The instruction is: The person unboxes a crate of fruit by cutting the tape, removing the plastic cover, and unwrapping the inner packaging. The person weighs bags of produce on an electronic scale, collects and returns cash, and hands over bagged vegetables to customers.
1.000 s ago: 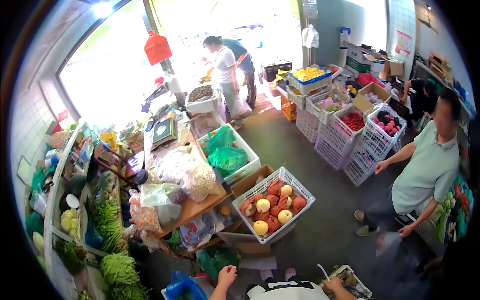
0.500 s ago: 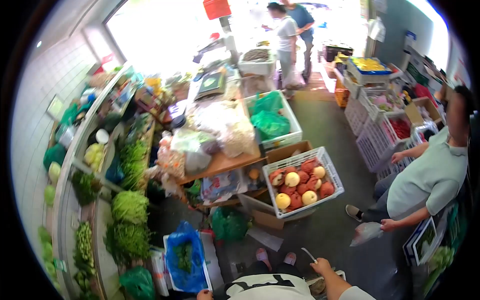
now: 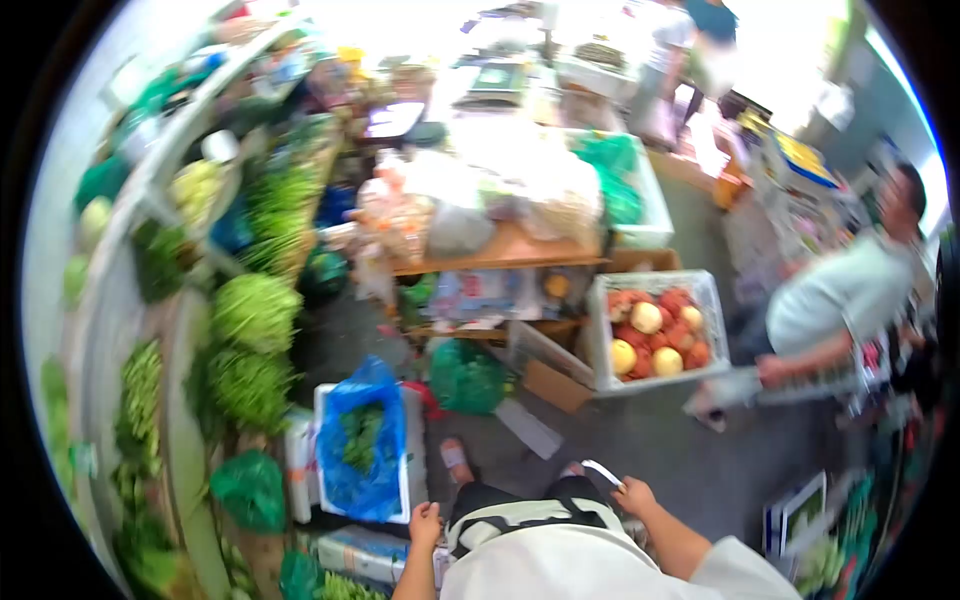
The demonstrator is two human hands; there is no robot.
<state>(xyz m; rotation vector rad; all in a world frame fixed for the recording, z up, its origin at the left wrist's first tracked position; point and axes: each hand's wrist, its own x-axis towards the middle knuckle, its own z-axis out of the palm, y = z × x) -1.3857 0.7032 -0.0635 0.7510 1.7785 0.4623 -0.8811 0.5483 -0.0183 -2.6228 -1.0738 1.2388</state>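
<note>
My right hand (image 3: pixel 637 497), at the bottom right of centre, is closed on the end of a thin white curved item (image 3: pixel 602 472), which looks like a handle or a strip. My left hand (image 3: pixel 425 524) is at my other side with its fingers curled; whether it holds something small cannot be made out. Just left of it stands a white box (image 3: pixel 406 495) lined with a blue plastic bag (image 3: pixel 338 450), with leafy greens (image 3: pixel 362 437) inside. A green bag (image 3: pixel 467 376) lies on the floor beyond my left hand.
A crate (image 3: pixel 713 300) of round fruit stands ahead right, beside a wooden table (image 3: pixel 500 248) with bagged goods. Vegetable shelves (image 3: pixel 170 380) line the left. At the right a person (image 3: pixel 840 295) holds a clear plastic bag (image 3: pixel 722 390). Two more people stand at the back.
The view has turned left and down, so the crate and table sit further right. My left hand has come fully into view beside the blue-lined box. The white item remains in my right hand.
</note>
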